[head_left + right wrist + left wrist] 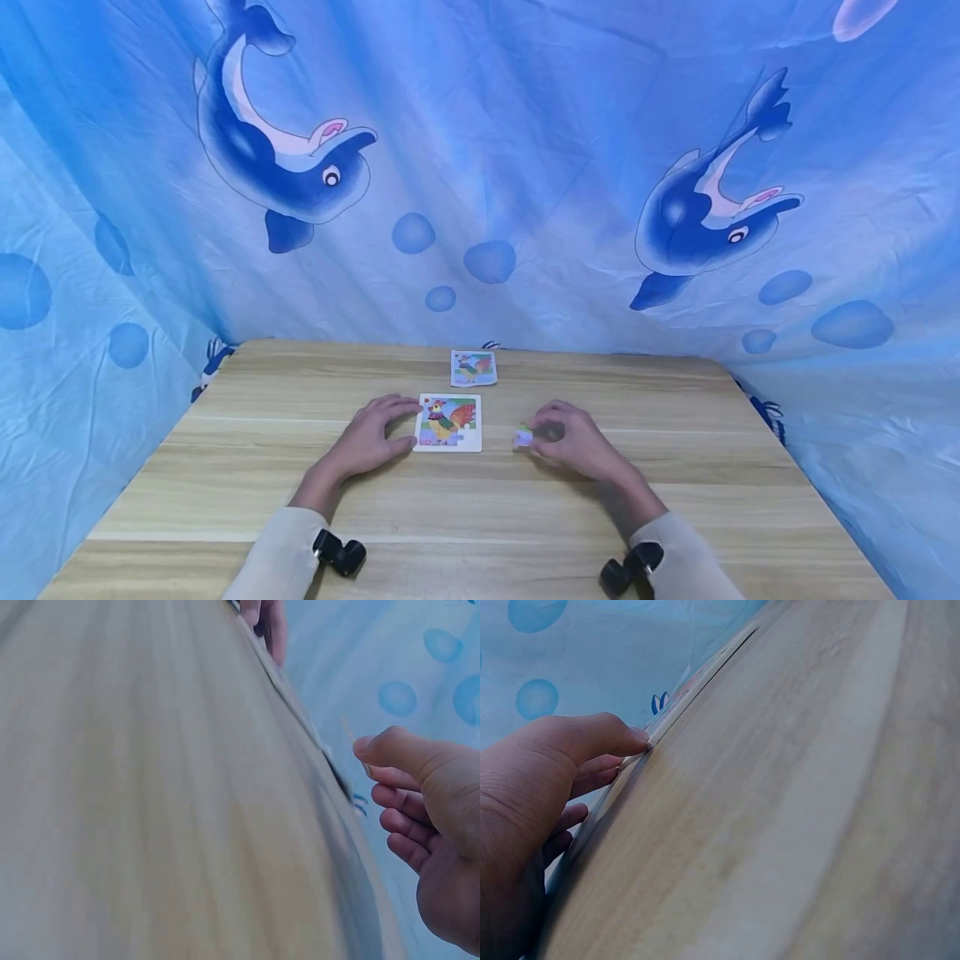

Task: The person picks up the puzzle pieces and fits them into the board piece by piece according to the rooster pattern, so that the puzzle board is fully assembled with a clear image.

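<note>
In the head view, a puzzle board point(470, 443) with a white frame and a rooster picture lies on the table. White space shows at the picture's lower right. My left hand point(372, 435) holds the board at its left side, index fingertip near the upper corner and thumb near the lower one. The left wrist view shows that thumb point(592, 739) against the board's edge. To the right of the board, my right hand point(573, 440) pinches a small puzzle piece point(523, 437), lilac with some green. Seen edge-on in the right wrist view, the piece sticks out past the thumb point(397, 750).
Behind the board lies a card point(473, 368) with a similar rooster picture. The wooden table point(480, 525) ends at a blue curtain point(480, 167) printed with dolphins. Small black devices point(339, 552) sit on both wrists, over light sleeves.
</note>
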The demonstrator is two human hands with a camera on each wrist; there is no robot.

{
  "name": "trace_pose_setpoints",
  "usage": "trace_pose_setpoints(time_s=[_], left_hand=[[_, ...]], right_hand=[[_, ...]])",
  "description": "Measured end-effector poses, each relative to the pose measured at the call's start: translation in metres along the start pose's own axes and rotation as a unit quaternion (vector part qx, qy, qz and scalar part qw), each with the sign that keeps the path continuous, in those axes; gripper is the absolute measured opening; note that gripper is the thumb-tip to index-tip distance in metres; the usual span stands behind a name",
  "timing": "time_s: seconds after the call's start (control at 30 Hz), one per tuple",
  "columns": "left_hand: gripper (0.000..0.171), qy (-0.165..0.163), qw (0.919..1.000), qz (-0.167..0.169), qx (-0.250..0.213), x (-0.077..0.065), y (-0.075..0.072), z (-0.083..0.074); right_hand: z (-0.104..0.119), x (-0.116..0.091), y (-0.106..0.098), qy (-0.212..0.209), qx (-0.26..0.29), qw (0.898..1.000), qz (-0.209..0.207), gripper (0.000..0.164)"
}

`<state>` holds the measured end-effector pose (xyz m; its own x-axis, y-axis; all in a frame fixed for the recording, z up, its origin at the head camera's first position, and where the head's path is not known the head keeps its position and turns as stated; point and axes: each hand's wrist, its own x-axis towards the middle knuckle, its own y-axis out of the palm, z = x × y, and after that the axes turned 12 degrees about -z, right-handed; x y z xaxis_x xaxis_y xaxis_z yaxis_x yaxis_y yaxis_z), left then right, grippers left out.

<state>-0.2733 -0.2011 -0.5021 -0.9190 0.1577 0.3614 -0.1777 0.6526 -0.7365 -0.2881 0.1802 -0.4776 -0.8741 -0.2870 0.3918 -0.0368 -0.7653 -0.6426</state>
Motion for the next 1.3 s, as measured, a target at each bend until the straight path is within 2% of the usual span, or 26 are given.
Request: trace_pose_setpoints(time_s=[0.33, 0.73, 1.07, 1.3], left_hand=[[0.055, 0.005, 1.0, -0.003, 0.003, -0.001, 0.0, 0.001], [0.055, 0.007, 1.0, -0.004, 0.001, 0.0, 0.001, 0.001], [0.056, 0.012, 0.9999, -0.008, 0.006, 0.0, 0.001, 0.002], [0.056, 0.008, 1.0, -0.003, 0.0, 0.001, 0.0, 0.0]], right_hand=[[0.018, 0.021, 0.031, -0.002, 0.025, 1.0, 0.004, 0.026], [0.034, 0.033, 0.059, 0.012, 0.051, 0.997, 0.059, 0.027], [0.034, 0.035, 0.07, 0.009, 0.033, 0.997, 0.07, 0.029], [0.032, 0.035, 0.073, 0.024, 0.027, 0.997, 0.065, 0.029]])
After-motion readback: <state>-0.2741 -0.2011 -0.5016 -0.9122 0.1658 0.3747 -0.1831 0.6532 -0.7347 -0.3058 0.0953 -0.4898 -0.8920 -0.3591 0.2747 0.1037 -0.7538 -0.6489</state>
